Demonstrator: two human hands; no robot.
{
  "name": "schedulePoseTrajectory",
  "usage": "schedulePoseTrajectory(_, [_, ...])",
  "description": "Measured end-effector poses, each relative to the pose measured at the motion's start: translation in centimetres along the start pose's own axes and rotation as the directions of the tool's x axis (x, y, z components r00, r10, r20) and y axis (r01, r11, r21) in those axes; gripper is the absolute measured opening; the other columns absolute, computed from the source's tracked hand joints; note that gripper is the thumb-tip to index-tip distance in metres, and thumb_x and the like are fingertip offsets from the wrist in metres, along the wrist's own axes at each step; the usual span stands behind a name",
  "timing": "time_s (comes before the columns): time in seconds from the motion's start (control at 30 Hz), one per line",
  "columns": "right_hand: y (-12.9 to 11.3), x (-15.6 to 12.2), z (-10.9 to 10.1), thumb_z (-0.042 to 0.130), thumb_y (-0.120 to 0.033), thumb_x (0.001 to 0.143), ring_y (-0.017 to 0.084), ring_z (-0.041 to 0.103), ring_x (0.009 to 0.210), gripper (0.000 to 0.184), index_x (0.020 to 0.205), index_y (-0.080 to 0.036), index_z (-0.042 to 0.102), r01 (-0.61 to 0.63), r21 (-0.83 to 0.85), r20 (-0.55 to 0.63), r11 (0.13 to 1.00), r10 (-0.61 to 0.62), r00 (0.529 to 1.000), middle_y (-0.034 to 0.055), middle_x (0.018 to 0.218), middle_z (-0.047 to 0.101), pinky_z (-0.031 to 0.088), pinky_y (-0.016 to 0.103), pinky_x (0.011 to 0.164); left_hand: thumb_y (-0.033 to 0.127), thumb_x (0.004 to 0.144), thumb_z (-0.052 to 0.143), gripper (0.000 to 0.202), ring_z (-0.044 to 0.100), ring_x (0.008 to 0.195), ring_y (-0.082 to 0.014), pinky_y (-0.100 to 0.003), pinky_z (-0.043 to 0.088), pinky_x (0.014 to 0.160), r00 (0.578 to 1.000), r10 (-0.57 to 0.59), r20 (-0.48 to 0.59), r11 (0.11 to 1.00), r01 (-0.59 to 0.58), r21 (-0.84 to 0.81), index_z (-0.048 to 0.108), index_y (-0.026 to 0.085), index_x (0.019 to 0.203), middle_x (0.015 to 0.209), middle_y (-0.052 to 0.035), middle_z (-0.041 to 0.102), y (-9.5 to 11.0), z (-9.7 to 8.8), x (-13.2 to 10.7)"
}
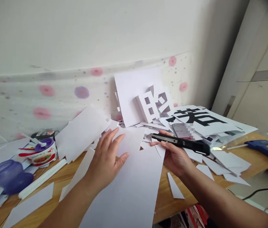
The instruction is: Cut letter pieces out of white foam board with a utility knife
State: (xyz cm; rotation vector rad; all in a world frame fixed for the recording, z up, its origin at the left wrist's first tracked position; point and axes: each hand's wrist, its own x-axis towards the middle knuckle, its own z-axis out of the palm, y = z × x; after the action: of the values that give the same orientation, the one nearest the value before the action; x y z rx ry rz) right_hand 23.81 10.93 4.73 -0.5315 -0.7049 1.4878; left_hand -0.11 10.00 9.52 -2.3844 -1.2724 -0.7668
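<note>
a wooden table (164, 204) bears a long white sheet (124, 193) in the middle. the left hand (109, 153) lies over it palm down, fingers spread, gripping nothing; the right hand (175, 156), by its right edge, has fingers closed around a black utility knife (187, 144).

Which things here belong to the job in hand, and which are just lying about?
Seemingly in the job:
Black utility knife, in the right hand
Large white sheet, under the left hand

Seemingly just lying about:
Phone
Food tub
Purple container
Blue glue gun, though possibly related
</note>
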Motion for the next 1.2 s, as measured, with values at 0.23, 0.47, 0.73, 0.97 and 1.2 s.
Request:
schedulePoseTrajectory(0.23, [-0.7,0.0,-0.9,0.080,-0.025,0.067,0.017,0.067,0.075,0.054,0.113,-0.030,0.052,0.065,0.015,0.020,0.998,-0.066,0.998,0.0031,0.082,0.076,0.048,0.028,0.068,0.062,0.092,0.044,0.047,0.019,0.144,-0.0384,-0.076,0.000,0.108,0.923,0.292,0.249,0.954,-0.301,-0.004,0.063,0.023,0.113,0.151,-0.0105,0.041,3.0,0.4,7.6])
schedulePoseTrajectory(0.47, [-1.5,-0.4,-1.2,0.082,-0.023,0.065,0.011,0.055,0.064,0.050,0.108,-0.029,0.057,0.213,0.009,-0.030,0.977,-0.213,0.977,-0.0030,0.073,0.067,0.040,0.022,0.055,0.071,0.080,0.055,0.053,0.020,0.141,-0.0421,-0.078,-0.014,0.100,0.906,0.325,0.271,0.946,-0.309,-0.101,0.068,0.024,0.099,0.140,-0.0126,0.049,5.5,2.2,7.0])
schedulePoseTrajectory(0.73, [-1.2,-1.3,-1.1,0.078,-0.026,0.068,0.017,0.059,0.068,0.051,0.111,-0.031,0.052,0.220,-0.141,-0.101,0.965,-0.235,0.967,-0.0023,0.074,0.066,0.045,0.029,0.059,0.066,0.079,0.060,0.045,0.036,0.123,-0.0358,-0.078,-0.001,0.102,0.931,0.233,0.279,0.972,-0.220,-0.079,0.067,0.022,0.078,0.114,-0.0085,0.053,6.1,2.5,6.2])
schedulePoseTrajectory(0.97, [-0.2,-1.5,-1.9,0.076,-0.032,0.072,0.017,0.061,0.064,0.048,0.112,-0.030,0.051,0.284,-0.275,-0.079,0.918,-0.316,0.945,-0.0039,0.073,0.063,0.051,0.033,0.061,0.044,0.090,0.059,0.027,0.036,0.120,-0.0314,-0.075,0.002,0.105,0.948,0.125,0.292,0.991,-0.136,0.015,0.067,0.024,0.073,0.113,-0.0049,0.052,5.8,1.8,5.3])
schedulePoseTrajectory(1.2, [-0.4,-2.4,-4.8,0.070,-0.034,0.080,0.016,0.066,0.064,0.041,0.115,-0.028,0.049,0.375,-0.510,0.012,0.774,-0.430,0.903,-0.0032,0.070,0.067,0.053,0.032,0.066,0.034,0.094,0.044,0.037,0.039,0.115,-0.0332,-0.076,0.006,0.103,0.917,-0.183,0.355,0.983,0.165,0.082,0.068,0.021,0.069,0.105,-0.0077,0.053,-1.4,6.2,3.4])
